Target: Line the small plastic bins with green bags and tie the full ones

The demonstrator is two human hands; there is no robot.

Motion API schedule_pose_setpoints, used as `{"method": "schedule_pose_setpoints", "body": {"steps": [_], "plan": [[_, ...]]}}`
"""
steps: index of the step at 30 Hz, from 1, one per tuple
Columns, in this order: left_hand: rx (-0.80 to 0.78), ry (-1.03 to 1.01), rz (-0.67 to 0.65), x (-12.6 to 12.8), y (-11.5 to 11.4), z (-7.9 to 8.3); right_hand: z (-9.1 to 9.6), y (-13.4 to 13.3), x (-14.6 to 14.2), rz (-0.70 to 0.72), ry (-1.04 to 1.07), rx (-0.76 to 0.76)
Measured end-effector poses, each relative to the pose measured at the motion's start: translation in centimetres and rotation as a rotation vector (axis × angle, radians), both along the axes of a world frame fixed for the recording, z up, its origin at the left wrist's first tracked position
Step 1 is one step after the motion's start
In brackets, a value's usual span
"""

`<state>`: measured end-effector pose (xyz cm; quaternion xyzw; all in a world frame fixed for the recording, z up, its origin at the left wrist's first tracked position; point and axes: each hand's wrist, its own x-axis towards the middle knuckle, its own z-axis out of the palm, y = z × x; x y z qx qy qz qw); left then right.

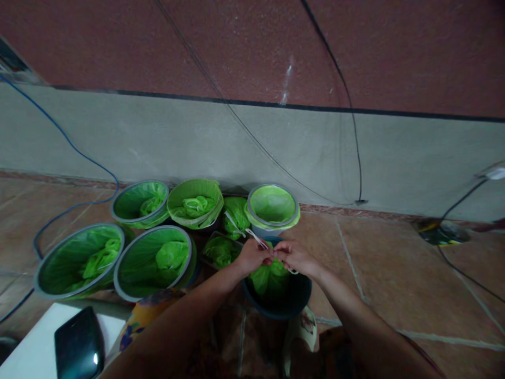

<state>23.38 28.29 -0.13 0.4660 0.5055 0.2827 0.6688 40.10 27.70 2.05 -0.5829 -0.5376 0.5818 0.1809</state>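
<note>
In the left half of the frame, four bins look furthest along: the lower-left bin (59,266), its neighbour, the grey-rimmed bin (136,258), and, behind them, the back-left bin (132,202) and back-middle bin (177,205) all have green film lining their walls, with a bunched green mass lying inside each. At the centre of the frame, just above the hands, the white bin (268,231) is lined too, its film lying fairly smooth under a grey ring.

The dark blue bin (298,300), below the centre, seems to be the one in progress. The green bag (268,281) hangs into it, gathered at the top and not spread over its rim, so that part appears left to do. Left of it, a tied-looking green bundle (235,216) and a loose green heap (221,251) sit among the bins.

Both grips meet over the blue bin's far edge. The left grip (254,257) is closed, fingertips pinching the bag's gathered top, with a white strip (258,239) sticking out above it. The right grip (294,255) is pinched together as well, its fingertips touching the left ones at the same spot; exactly which fold each one holds cannot be told.
</note>
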Motion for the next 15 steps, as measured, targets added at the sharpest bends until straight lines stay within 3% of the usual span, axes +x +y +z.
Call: {"method": "schedule_pose_setpoints", "body": {"steps": [4, 8, 11, 15], "plan": [[-0.173, -0.099, 0.122, -0.27, -0.02, 0.85, -0.08, 0.07, -0.06, -0.053, 0.044, 0.072], [-0.222, -0.146, 0.18, -0.49, -0.03, 1.06, -0.28, -0.09, -0.29, -0.046, 0.026, 0.099], [-0.172, -0.119, 0.189, -0.46, 0.03, 0.82, -0.3, -0.28, -0.42, -0.003, 0.04, 0.063], [0.008, -0.023, 0.147, -0.45, 0.22, 0.25, -0.3, -0.41, -0.44, 0.029, 0.048, 0.05]]}}
